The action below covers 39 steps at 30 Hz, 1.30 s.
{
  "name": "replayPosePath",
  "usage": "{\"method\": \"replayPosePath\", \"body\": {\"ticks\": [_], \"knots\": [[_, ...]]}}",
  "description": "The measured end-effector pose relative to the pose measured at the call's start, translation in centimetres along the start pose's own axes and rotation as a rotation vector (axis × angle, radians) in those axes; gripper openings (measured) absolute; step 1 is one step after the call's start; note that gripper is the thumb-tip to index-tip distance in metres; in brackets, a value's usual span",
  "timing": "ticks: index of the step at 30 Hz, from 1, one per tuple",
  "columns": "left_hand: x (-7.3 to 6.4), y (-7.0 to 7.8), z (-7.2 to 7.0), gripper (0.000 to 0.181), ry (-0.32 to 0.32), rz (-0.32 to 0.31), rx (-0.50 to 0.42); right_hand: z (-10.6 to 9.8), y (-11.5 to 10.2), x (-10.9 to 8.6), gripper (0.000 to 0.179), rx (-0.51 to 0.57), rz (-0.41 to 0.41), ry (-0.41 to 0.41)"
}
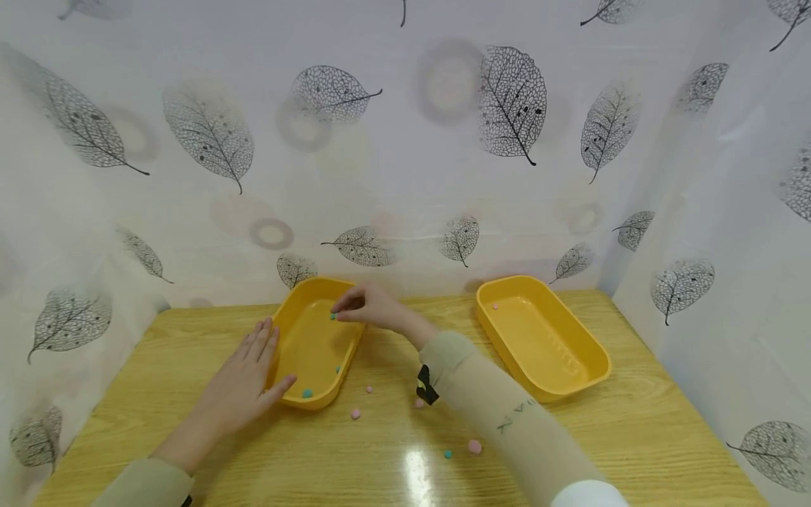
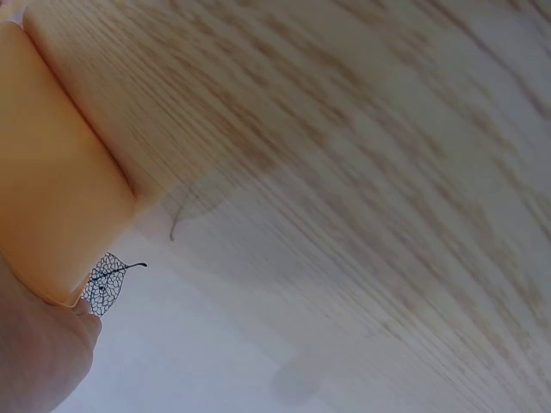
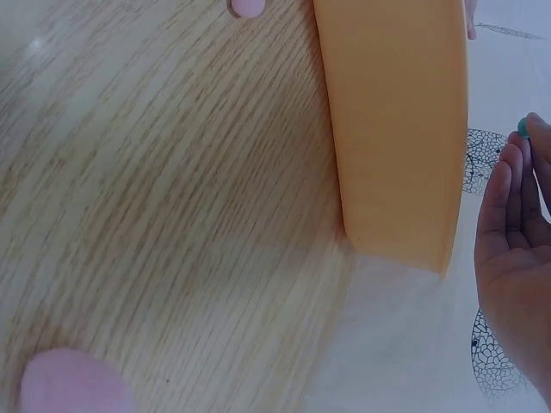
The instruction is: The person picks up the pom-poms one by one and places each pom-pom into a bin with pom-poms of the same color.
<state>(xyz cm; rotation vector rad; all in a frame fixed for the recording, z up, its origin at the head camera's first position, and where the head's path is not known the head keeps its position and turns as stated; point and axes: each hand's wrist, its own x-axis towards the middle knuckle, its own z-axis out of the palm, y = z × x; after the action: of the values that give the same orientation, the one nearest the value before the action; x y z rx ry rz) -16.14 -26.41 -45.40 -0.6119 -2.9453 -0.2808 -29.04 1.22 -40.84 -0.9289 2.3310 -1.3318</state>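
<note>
My right hand [image 1: 379, 310] pinches a small teal ball [image 1: 333, 316] between thumb and fingertips, above the far right part of the left yellow tray [image 1: 307, 341]. That ball [image 3: 523, 127] also shows at the fingertips in the right wrist view. On the tray's floor lie a larger teal ball [image 1: 307, 393] and a smaller one [image 1: 338, 370] near its front end. My left hand [image 1: 237, 387] rests against the tray's left side, fingers straight along the rim and thumb over the near corner. In the left wrist view only part of this hand [image 2: 43, 353] shows beside the tray wall.
A second yellow tray [image 1: 538, 338] stands at the right with a small pink ball [image 1: 495, 307] inside. Several pink balls, among them one larger [image 1: 474, 446], and a teal ball [image 1: 448, 454] lie on the wooden table [image 1: 285, 465]. A leaf-patterned curtain [image 1: 405, 162] surrounds it.
</note>
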Motion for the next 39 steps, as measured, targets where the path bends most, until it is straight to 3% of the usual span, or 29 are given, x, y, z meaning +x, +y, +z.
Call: {"method": "replayPosePath", "body": {"ticks": [15, 39], "knots": [[0.1, 0.0, 0.1, 0.091, 0.001, 0.006, 0.006, 1.0, 1.0, 0.1, 0.017, 0.017, 0.032, 0.041], [0.1, 0.1, 0.0, 0.091, -0.005, -0.007, 0.011, 1.1, 0.9, 0.0, 0.019, -0.035, 0.035, 0.017]]}}
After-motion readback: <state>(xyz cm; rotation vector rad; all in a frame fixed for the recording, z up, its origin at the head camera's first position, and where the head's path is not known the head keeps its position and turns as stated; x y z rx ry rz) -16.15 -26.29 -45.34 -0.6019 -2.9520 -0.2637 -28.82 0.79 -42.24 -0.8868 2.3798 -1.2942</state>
